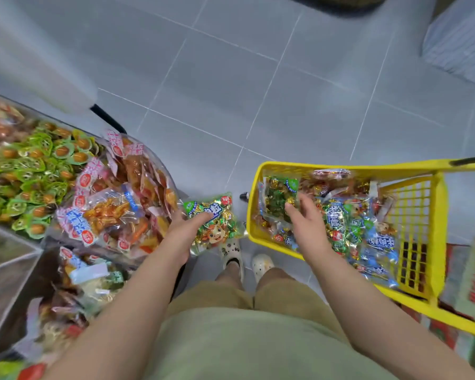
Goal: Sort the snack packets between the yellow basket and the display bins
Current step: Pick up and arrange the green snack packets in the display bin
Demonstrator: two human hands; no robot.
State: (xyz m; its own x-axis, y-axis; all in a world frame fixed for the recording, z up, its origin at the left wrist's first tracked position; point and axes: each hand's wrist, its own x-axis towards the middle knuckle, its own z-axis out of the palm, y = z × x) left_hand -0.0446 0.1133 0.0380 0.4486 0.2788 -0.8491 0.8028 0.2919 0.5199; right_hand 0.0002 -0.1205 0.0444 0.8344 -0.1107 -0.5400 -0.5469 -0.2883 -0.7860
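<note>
The left hand [185, 229] pinched a shiny green plastic snack packet [217, 233] at its near edge; the right hand [307, 220] hung spread over the yellow plastic basket [285, 167]

Both bare forearms reach forward and down from the body, the left hand [187, 229] gripping a green snack packet [217, 234] with fingers curled over its face, the right hand [306, 223] apart from it, palm down, fingers loosely spread.
</note>
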